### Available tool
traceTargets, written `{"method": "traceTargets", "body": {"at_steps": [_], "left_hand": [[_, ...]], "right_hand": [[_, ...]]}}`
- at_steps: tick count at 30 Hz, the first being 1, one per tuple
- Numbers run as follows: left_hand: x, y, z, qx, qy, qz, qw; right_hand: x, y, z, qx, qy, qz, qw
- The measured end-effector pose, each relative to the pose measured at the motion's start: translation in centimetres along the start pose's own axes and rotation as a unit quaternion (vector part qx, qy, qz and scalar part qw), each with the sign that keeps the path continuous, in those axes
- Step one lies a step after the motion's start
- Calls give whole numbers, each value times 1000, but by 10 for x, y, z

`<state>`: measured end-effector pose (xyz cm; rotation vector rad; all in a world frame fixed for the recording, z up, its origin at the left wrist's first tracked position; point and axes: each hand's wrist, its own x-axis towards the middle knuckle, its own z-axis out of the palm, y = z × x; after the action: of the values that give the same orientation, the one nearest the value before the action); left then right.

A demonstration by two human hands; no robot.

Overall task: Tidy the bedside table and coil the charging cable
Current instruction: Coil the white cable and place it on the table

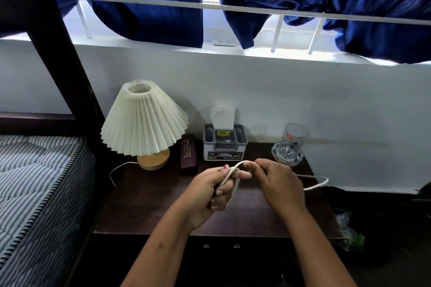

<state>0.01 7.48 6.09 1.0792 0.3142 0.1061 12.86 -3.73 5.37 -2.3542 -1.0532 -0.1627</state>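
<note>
Both hands hold a white charging cable [315, 184] above the dark wooden bedside table [149, 207]. My left hand [217, 191] is closed around loops of the cable, which run over its fingers. My right hand [277, 182] pinches the cable at the top of the loop, close against the left fingers. The free length trails from the right hand to the right, bends past the table's right edge and comes back. The cable's ends are hidden.
At the table's back stand a pleated cream lamp [143, 121] on a wooden base, a dark glasses case [188, 155], a grey tissue box [224, 143] and a drinking glass [292, 144] on a glass coaster. A striped mattress [35, 184] lies left. Blue curtains hang above.
</note>
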Motion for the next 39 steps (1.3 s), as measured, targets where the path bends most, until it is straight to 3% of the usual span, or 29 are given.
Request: {"method": "traceTargets", "body": {"at_steps": [3, 9, 14, 17, 25, 32, 36, 39], "left_hand": [[-1, 3, -2, 2, -5, -2, 1000], [-5, -1, -4, 180, 8, -39, 983], [-7, -1, -2, 186, -9, -46, 981], [-6, -1, 0, 132, -8, -26, 991], [-9, 5, 2, -27, -49, 34, 998], [-3, 7, -5, -152, 40, 130, 979], [1, 7, -14, -116, 157, 179, 964], [3, 6, -25, 39, 273, 220, 936]], "right_hand": [[1, -3, 1, -12, 37, 9, 999], [2, -7, -10, 7, 153, 12, 988], [5, 3, -11, 66, 190, 61, 978], [7, 5, -8, 74, 188, 76, 976], [5, 7, 9, 51, 8, 104, 993], [-9, -19, 26, 109, -240, 17, 964], [-20, -43, 33, 139, -319, -36, 937], [-26, -51, 29, 102, -316, -93, 939]]}}
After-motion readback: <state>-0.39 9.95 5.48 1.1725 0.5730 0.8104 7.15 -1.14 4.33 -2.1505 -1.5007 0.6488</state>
